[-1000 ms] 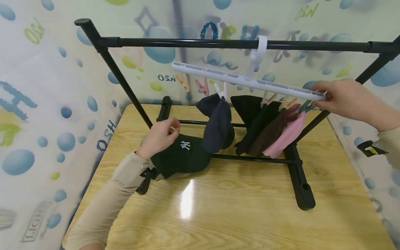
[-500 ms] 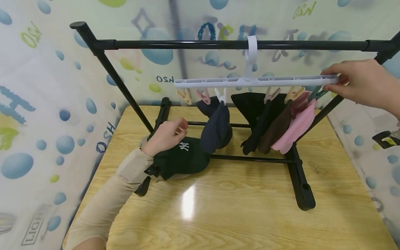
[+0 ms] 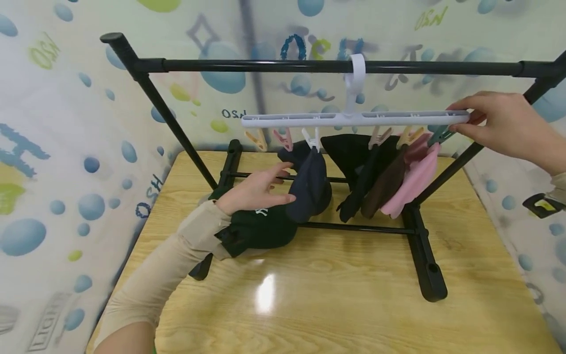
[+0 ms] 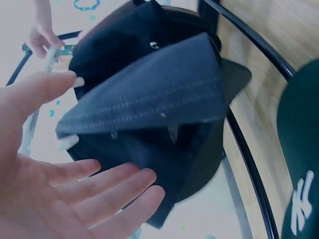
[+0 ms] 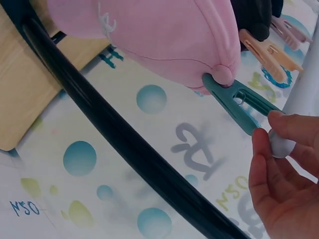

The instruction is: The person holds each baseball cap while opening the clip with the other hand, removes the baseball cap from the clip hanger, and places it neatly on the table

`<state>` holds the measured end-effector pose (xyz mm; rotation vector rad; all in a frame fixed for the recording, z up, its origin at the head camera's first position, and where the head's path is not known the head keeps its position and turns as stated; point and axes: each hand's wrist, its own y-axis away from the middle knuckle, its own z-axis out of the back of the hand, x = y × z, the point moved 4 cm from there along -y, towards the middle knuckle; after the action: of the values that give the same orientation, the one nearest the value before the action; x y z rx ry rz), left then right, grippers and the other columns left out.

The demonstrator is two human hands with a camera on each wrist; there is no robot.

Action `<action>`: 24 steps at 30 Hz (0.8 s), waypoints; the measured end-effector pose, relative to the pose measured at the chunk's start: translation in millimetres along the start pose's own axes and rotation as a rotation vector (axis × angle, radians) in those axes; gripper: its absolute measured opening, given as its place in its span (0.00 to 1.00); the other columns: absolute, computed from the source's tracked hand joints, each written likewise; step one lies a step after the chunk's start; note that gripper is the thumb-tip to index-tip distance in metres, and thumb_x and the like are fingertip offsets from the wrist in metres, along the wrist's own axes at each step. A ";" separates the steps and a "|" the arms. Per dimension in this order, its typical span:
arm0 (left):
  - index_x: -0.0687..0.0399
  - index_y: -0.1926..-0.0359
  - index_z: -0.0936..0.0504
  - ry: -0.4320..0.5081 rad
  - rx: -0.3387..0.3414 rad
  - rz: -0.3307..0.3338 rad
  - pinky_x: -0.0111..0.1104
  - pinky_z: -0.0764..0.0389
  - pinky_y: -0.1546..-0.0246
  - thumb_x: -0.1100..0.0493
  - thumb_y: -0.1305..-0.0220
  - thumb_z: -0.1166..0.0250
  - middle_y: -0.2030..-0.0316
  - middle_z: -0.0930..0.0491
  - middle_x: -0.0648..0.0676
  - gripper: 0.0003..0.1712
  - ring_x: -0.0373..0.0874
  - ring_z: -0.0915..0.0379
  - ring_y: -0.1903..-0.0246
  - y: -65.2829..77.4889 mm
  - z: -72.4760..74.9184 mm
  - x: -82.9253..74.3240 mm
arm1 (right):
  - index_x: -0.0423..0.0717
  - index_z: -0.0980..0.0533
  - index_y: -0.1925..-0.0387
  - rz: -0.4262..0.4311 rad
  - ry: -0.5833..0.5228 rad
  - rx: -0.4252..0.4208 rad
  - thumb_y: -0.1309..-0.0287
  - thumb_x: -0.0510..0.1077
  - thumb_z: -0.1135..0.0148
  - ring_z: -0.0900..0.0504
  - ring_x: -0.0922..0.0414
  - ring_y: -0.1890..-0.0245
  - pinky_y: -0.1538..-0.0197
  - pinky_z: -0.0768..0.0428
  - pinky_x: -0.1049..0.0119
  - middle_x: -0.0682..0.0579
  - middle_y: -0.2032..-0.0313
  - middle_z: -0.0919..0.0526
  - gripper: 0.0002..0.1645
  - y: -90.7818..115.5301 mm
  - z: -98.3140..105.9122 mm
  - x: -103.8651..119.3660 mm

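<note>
My right hand (image 3: 504, 123) pinches the right end of a white clip hanger (image 3: 327, 119), which hooks over a black rail. Beside those fingers a green clothespin (image 5: 224, 104) holds a pink cap (image 3: 413, 184). A brown cap (image 3: 383, 189) and a black cap (image 3: 338, 152) hang from pegs further left. Near the middle, a white clothespin (image 3: 313, 140) grips a navy cap (image 3: 311, 184). My left hand (image 3: 258, 189) reaches toward that cap, fingers spread around its near side in the left wrist view. Under my left forearm lies a dark green cap (image 3: 271, 231) with a white logo.
The black rack (image 3: 265, 66) stands on a wooden table (image 3: 345, 295), with lower crossbars behind and in front of the caps. An orange clothespin (image 3: 257, 140) and a pink clothespin (image 3: 284, 139) hang at the hanger's left end. A patterned backdrop (image 3: 57, 162) surrounds the table.
The hanger has swung from slanted to nearly level, with my right hand still at its end. My left hand has moved right from over the green cap to the navy cap, its fingers spreading.
</note>
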<state>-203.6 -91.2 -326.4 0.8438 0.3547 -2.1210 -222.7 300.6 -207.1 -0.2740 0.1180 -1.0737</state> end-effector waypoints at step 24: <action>0.62 0.30 0.47 0.067 -0.142 -0.045 0.33 0.28 0.81 0.65 0.31 0.47 0.80 0.24 0.54 0.32 0.43 0.27 0.87 -35.9 -15.5 -19.9 | 0.29 0.23 0.53 -0.021 -0.077 0.057 0.48 0.31 0.32 0.20 0.48 0.76 0.83 0.33 0.67 0.37 0.69 0.19 0.19 -9.5 -23.7 0.3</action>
<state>-215.4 -49.0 -325.7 0.8325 0.5575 -2.0849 -236.0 292.2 -227.2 -0.2655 0.0160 -1.0842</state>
